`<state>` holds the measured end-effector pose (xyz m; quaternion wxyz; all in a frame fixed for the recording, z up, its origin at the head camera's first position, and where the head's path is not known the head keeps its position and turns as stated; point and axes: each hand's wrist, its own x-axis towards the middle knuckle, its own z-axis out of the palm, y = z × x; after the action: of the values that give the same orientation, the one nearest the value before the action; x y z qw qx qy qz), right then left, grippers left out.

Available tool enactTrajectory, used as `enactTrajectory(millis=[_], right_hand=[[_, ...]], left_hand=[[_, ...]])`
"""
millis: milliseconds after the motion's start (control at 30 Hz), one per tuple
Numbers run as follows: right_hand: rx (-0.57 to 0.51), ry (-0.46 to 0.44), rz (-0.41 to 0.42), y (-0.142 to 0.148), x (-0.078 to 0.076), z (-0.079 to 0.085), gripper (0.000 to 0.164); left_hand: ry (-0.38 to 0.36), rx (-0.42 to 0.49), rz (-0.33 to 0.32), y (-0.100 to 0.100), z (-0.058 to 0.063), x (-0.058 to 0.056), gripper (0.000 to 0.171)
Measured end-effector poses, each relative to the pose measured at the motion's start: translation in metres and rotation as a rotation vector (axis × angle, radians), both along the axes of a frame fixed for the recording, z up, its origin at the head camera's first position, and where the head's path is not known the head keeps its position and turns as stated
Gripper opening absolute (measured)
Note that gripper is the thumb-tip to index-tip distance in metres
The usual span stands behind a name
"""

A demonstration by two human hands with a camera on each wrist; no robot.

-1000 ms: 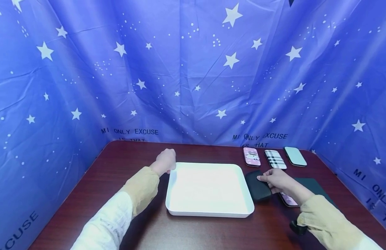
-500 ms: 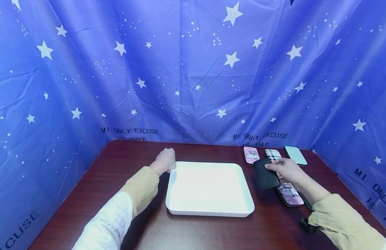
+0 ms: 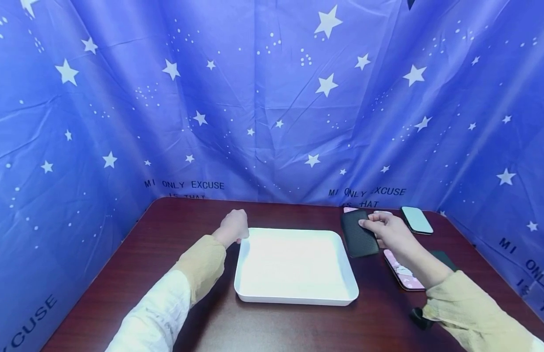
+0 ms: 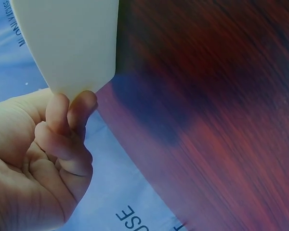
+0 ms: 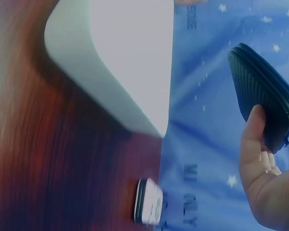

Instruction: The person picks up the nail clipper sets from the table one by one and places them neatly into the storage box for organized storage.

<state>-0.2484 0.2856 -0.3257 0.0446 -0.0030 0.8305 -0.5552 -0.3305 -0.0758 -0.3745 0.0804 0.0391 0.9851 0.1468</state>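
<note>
A white tray (image 3: 294, 299) rests on the dark red wooden table. My left hand (image 3: 234, 227) pinches its far left corner; in the left wrist view, thumb and fingertips meet at the tray corner (image 4: 77, 48). At the tray's right, my right hand (image 3: 390, 233) holds a black zip case (image 3: 358, 237) above the table, thumb on its near face. The right wrist view shows this case (image 5: 260, 86) tilted, with a woven-looking surface and a zip along its edge. It hides most of a pink patterned case (image 3: 350, 210) behind it.
A mint-green case (image 3: 416, 220) lies at the back right. Beside it, a plaid case (image 3: 383, 212) is mostly covered by my right hand. Another pink case (image 3: 406, 275) and a dark green flat item (image 3: 443, 259) lie partly under my right forearm. A starry blue curtain (image 3: 272, 122) surrounds the table.
My right hand has lifted the black zip case from low beside the tray, first up and rightward, then back left and tilted more upright. My left hand stays on the tray corner.
</note>
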Motion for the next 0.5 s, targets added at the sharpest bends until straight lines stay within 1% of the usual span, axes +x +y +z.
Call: enactTrajectory(millis=[167, 333, 500], right_hand=[[-0.024, 0.001, 0.040, -0.020, 0.005, 0.001, 0.040], [-0.064, -0.023, 0.060, -0.042, 0.008, 0.001, 0.040], [-0.090, -0.019, 0.056, -0.067, 0.006, -0.003, 0.034]], left_hand=[[-0.002, -0.001, 0.000, 0.000, -0.002, -0.001, 0.016], [-0.015, 0.006, 0.002, 0.000, 0.000, -0.001, 0.021], [-0.027, 0.012, 0.010, 0.001, 0.001, -0.001, 0.022]])
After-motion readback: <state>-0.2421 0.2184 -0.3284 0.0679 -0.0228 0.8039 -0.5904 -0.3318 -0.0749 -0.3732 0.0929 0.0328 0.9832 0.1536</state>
